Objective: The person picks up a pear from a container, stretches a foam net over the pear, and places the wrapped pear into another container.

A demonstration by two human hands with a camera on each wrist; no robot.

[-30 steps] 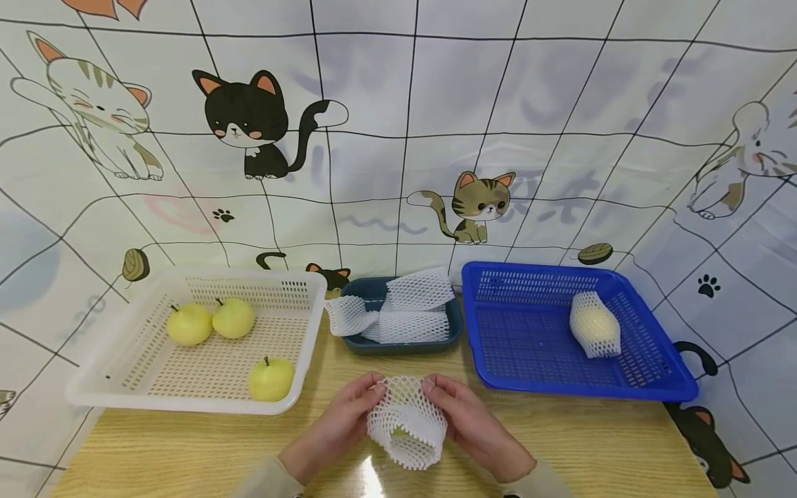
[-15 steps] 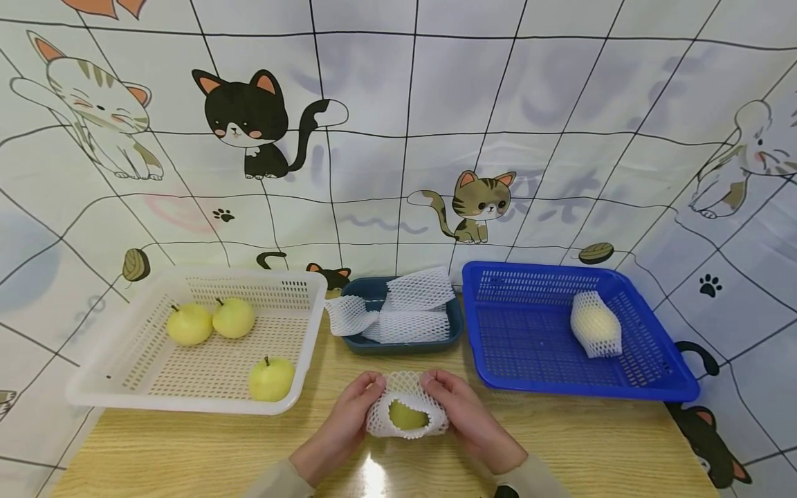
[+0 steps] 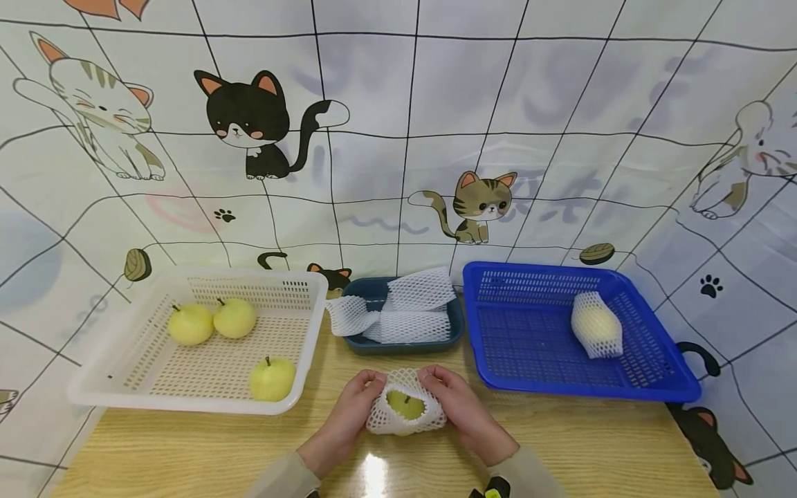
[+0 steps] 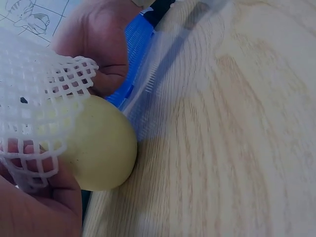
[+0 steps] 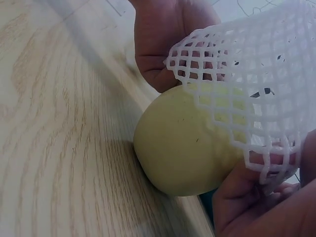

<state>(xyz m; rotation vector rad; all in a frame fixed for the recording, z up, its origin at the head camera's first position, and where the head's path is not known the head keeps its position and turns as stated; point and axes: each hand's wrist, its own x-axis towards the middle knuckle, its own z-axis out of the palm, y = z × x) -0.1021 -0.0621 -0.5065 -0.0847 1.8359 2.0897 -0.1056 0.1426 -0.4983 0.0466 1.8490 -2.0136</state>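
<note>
At the table's front middle, a round yellow-green fruit [image 3: 407, 408], an apple or a pear, sits partly inside a white foam fruit net [image 3: 405, 377]. Its stem shows through the net's opening in the head view. My left hand [image 3: 347, 416] pinches the net's left side between thumb and fingers. On the opposite side, my right hand [image 3: 463, 413] grips the net likewise. Both wrist views show the speckled fruit [image 4: 106, 143] bare on its lower side, against the table, with the mesh [image 5: 269, 113] over the other part. Some fingertips are hidden behind the mesh.
A white basket [image 3: 187, 403] with 3 similar fruits [image 3: 272, 379] stands at left. Behind my hands, a dark teal tray [image 3: 405, 348] holds several foam nets [image 3: 414, 326]. At right, a blue basket [image 3: 529, 384] contains one net-wrapped fruit [image 3: 596, 325]. A patterned curtain [image 3: 373, 138] hangs behind.
The net's loose front edge has drawn up from hanging low, and the fruit has turned so that its stem shows in the opening. Both hands have shifted slightly, still gripping the net.
</note>
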